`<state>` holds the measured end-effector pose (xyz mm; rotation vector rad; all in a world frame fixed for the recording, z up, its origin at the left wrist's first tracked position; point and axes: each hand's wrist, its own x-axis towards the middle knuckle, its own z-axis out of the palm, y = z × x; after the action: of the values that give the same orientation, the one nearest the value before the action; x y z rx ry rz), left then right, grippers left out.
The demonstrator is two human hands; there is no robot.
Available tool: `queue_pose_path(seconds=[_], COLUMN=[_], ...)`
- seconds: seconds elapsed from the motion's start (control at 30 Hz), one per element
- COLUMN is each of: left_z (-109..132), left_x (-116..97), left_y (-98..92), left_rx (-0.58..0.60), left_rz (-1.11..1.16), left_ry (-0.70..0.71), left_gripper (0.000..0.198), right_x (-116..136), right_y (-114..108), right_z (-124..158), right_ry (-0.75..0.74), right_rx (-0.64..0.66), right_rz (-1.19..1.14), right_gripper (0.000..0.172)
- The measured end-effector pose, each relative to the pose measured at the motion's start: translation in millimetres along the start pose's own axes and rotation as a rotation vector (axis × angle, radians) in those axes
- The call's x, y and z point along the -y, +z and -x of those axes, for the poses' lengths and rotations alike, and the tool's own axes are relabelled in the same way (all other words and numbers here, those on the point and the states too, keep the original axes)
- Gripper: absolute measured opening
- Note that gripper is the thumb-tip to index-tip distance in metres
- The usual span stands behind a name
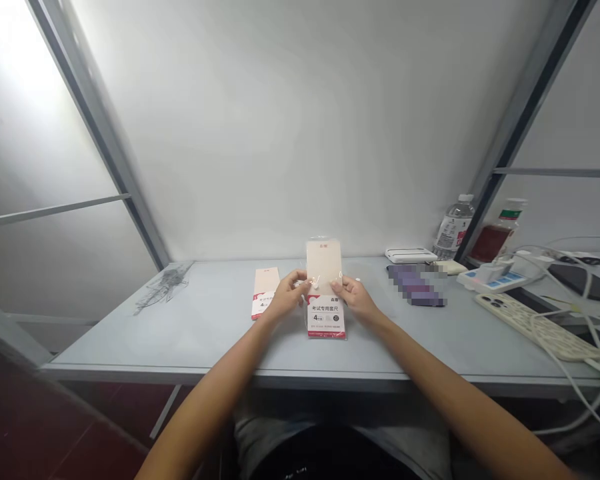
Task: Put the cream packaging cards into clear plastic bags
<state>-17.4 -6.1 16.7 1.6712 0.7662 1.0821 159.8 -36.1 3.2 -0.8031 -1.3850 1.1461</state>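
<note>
A ruler-set packet [324, 319] stands upright before me, its cream card with a red and white label inside a clear plastic sleeve. My left hand [291, 293] pinches the sleeve's left edge at mid-height. On the opposite edge, my right hand [356, 295] grips with its thumb on the front; its other fingers are partly hidden behind. Beside my left hand, a second packet [265, 283] of the same look lies on the table, partly covered by that hand.
The grey table [145, 340] carries scribbled marks at left. To the right are a purple pouch-like item [415, 285], partly pixelated, a white box [411, 255], a water bottle [454, 227], a bottle of dark liquid [495, 237], a power strip [503, 275], a phone [537, 327] and loose cables.
</note>
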Motion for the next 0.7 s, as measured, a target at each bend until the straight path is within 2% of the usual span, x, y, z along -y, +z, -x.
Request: queue_pose_path(seconds=[0.17,0.27,0.5,0.7], left_z=[0,-1,-6,-6], left_x=[1,5,12,9], left_y=[0.5,-0.4,-4.1,-6.4], left_rx=[0.070,0.069,-0.041,-0.110], left_rz=[-0.031,-0.081,-0.161,-0.234], left_ry=[-0.027,-0.033,0.028,0.041], left_gripper=[0.032,0.034,0.034,0.035], right_x=[2,2,-2,-5], right_y=[1,2,0,-5], right_z=[1,1,-2,-5], right_ry=[0.017,0.036,0.026,0.039], right_rx=[0.006,-0.003,-0.015,-0.089], right_rz=[0.043,0.077,0.155,0.302], right_gripper=[0.036,0.037,0.036,0.031])
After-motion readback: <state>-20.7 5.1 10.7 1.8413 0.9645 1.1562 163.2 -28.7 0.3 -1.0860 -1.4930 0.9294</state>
